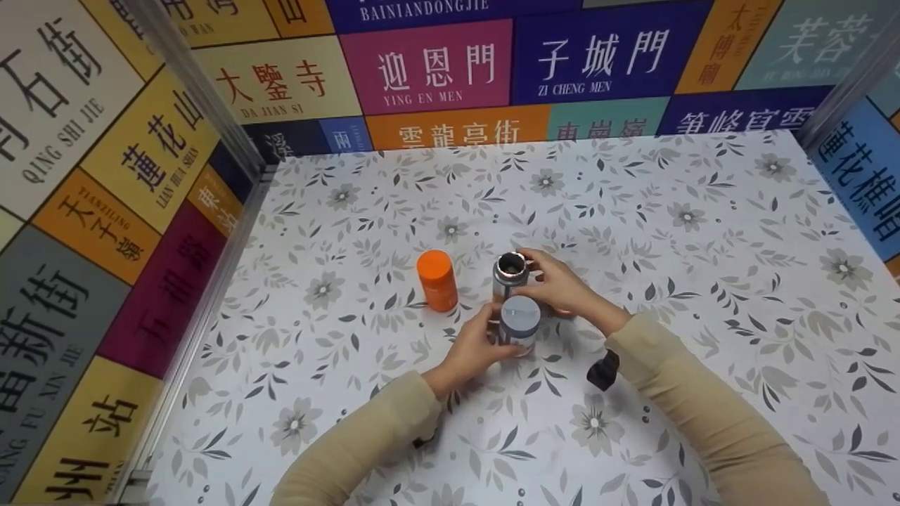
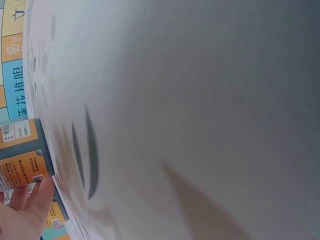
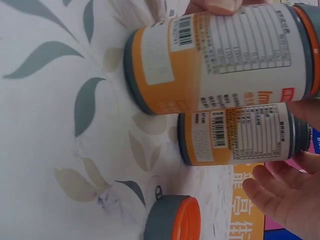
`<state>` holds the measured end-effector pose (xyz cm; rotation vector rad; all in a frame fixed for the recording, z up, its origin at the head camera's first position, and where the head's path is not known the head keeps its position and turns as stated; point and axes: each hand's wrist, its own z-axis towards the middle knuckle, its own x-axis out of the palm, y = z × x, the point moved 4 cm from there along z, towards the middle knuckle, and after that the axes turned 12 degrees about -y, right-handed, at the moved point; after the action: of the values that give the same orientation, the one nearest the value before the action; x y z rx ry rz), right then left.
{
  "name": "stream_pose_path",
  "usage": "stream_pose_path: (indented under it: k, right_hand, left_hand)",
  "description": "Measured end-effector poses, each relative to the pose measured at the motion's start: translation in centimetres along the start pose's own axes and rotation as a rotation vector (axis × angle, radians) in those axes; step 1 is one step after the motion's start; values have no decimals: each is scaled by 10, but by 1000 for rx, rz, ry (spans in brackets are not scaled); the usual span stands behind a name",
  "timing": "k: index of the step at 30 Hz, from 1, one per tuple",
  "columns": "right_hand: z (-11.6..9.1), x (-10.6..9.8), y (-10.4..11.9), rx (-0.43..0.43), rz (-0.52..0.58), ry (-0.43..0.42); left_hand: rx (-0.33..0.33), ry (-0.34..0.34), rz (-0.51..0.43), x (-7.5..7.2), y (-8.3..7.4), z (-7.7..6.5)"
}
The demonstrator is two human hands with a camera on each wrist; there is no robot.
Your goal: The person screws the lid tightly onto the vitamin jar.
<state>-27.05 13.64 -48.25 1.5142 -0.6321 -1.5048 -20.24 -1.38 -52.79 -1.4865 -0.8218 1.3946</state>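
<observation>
Dark-grey bottle with silver open mouth and white-and-orange label [image 1: 505, 282]: it stands upright on the white flower-patterned table [image 1: 633, 211], its long axis vertical, and serves here as landmark.
Grey-lidded bottle with similar label [image 1: 520, 322]: upright too, on the person's side of the open bottle and a little to its right, very near; the two axes are about parallel.
Left hand [image 1: 471, 349]: nearer to the grey-lidded bottle; its grip is closed around this body, fingers partly between both bottles.
Right hand [image 1: 562, 287]: at the right side of the open bottle; thumb and forefinger pinch near the neck, other fingers loose.
Loose grey cap with orange inside [image 3: 164, 220]: right of the open bottle, in the head view mostly covered by the right hand.
Bright orange cylinder [image 1: 437, 281]: left of the open bottle, apart, untouched.
Hard to see: the inside of the open bottle; the left wrist view cuts both bottles at its edge; whether the bottles touch, I cannot tell.
</observation>
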Motion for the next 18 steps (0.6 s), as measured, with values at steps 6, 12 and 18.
stream_pose_path:
  k: [6, 12, 18]
  right_hand:
    - [1, 6, -2, 38, -19, -58]
    - [2, 8, -3, 17, -65, -72]
    - [2, 8, 0, -24, -91, -83]
  left_hand:
    - [4, -17, -19, -6, 3, -3]
    - [9, -18, -13, -8, 3, -4]
    - [20, -24, 15, -10, 2, -5]
